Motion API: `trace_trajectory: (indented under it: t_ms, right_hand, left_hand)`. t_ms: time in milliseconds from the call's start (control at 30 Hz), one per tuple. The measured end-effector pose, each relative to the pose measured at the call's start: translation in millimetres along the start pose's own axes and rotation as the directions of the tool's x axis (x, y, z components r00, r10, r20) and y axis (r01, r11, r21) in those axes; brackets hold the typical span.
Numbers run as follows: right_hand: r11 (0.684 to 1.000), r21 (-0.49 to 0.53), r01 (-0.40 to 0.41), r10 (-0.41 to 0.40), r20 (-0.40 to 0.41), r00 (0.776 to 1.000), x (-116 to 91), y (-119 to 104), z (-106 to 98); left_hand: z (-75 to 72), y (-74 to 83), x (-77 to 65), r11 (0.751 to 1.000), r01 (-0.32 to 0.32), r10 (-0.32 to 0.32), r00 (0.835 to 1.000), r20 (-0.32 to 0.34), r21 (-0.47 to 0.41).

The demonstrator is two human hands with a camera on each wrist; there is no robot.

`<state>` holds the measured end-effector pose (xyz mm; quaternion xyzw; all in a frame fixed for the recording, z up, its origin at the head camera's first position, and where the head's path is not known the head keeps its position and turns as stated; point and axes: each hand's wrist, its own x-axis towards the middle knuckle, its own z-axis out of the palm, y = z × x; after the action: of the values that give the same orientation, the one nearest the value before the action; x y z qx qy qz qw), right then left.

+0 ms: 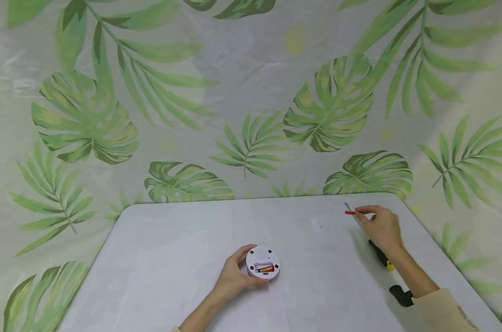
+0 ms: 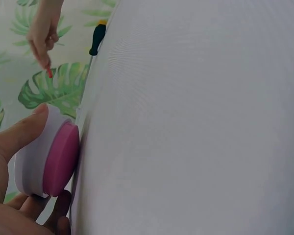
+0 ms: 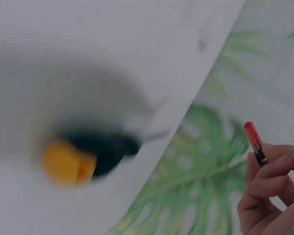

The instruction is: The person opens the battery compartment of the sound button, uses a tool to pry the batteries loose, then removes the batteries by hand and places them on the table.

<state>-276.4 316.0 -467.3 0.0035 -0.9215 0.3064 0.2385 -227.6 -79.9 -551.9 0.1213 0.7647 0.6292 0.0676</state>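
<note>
My left hand (image 1: 234, 275) grips a round white device (image 1: 260, 254) by its edges, with its battery side facing up. One red and black battery (image 1: 266, 269) lies in the uncovered compartment, beside a bare slot. In the left wrist view the device's other side is pink (image 2: 62, 159), close to the white surface. Above the right side of the table, my right hand (image 1: 382, 228) pinches another red and black battery (image 3: 253, 138) at one end. Beneath that arm lies a screwdriver (image 1: 377, 252) with a black and yellow handle, its shaft extending toward the back.
A small white piece (image 1: 315, 225) lies on the white table (image 1: 172, 258) between the hands. By the right sleeve is a black object (image 1: 400, 295), partly covered by the arm. A leaf-patterned cloth (image 1: 251, 92) stands behind the table's back edge.
</note>
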Motion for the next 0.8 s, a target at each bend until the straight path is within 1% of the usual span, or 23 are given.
trace_trajectory:
  t_ms: [67, 167, 233, 300, 400, 500, 633, 800]
  right_hand:
    - [0.996, -0.043, -0.076, 0.075, -0.020, 0.997, 11.6, 22.2, -12.1]
    - [0.978, -0.080, -0.192, 0.190, -0.026, 0.981, 24.9, 51.7, -22.4]
    - [0.966, -0.096, -0.241, 0.241, -0.014, 0.970, 31.5, 68.1, -24.5]
    - [0.956, -0.105, -0.274, 0.276, 0.007, 0.961, 36.5, 81.4, -23.5]
    - [0.946, -0.109, -0.305, 0.311, 0.042, 0.949, 41.6, 94.3, -17.3]
    - [0.939, -0.115, -0.325, 0.333, 0.063, 0.941, 44.7, 99.9, -9.1]
    - [0.937, -0.129, -0.324, 0.336, 0.084, 0.938, 45.6, 102.4, -1.2]
    - [0.928, -0.197, -0.316, 0.344, 0.126, 0.931, 44.3, 106.0, 4.5]
  left_hand:
    - [-0.6, -0.5, -0.8, 1.000, 0.005, -0.005, 1.000, -0.004, 0.005]
    - [-1.2, -1.3, -1.6, 1.000, 0.015, -0.015, 1.000, -0.004, 0.005]
    - [-1.4, -1.8, -1.9, 1.000, 0.016, -0.016, 1.000, -0.002, 0.007]
    - [-1.5, -2.2, -2.1, 1.000, 0.015, -0.015, 1.000, 0.002, 0.007]
    - [-1.5, -2.1, -2.6, 1.000, 0.013, -0.013, 1.000, 0.006, 0.002]
    - [-1.3, -2.0, -2.5, 1.000, 0.013, -0.013, 1.000, 0.010, -0.005]
    - [-0.9, -1.8, -1.6, 1.000, 0.013, -0.013, 1.000, 0.014, -0.011]
    - [-0.9, -0.6, -0.6, 1.000, 0.012, -0.012, 1.000, 0.012, -0.005]
